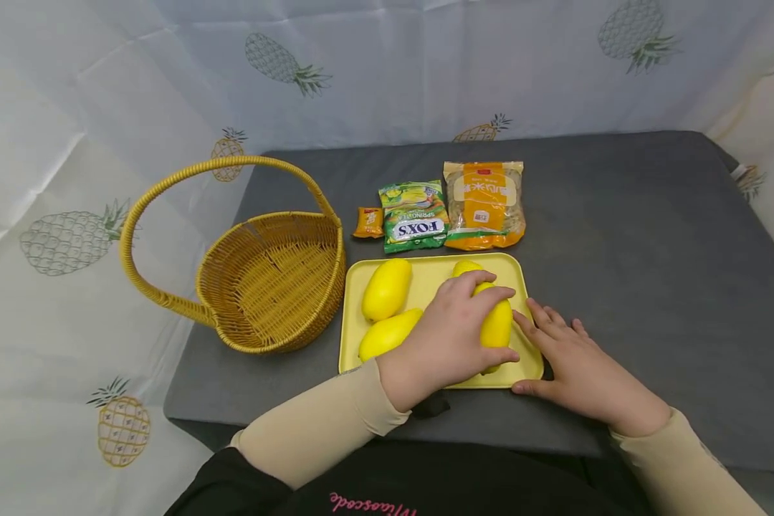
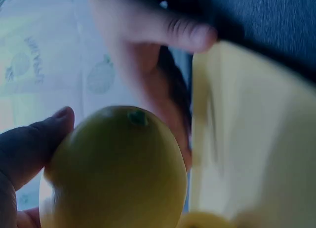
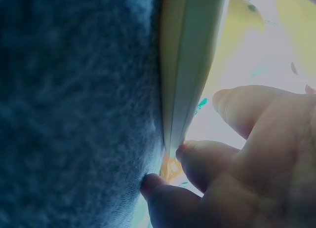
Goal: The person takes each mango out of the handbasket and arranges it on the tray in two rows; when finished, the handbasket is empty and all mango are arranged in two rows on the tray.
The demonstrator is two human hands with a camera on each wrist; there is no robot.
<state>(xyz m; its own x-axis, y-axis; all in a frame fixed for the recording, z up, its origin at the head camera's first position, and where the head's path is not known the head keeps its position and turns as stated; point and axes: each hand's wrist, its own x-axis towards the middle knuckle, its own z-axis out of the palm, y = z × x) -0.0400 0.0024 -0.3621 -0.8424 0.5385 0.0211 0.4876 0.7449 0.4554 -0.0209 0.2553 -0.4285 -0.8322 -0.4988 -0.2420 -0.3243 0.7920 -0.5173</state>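
My left hand (image 1: 454,326) grips a yellow mango (image 1: 498,326) over the right part of a pale yellow tray (image 1: 428,276). In the left wrist view the thumb and the mango (image 2: 118,173) show, with its dark stem end up. Against the tray's right side my right hand (image 1: 580,369) rests with fingers spread, some touching the rim, as the right wrist view of the tray edge (image 3: 190,65) shows. Two more mangoes (image 1: 387,290) lie in the tray's left half, one partly behind my left wrist. Another mango (image 1: 466,266) peeks out behind the left hand.
Left of the tray stands a woven basket (image 1: 271,290) with a tall arched handle. Behind the tray lie a small orange packet (image 1: 369,223), a green FOX'S bag (image 1: 416,218) and an orange-and-clear food bag (image 1: 485,204). A grey cloth (image 1: 651,272) covers the table; pineapple-print curtains surround it.
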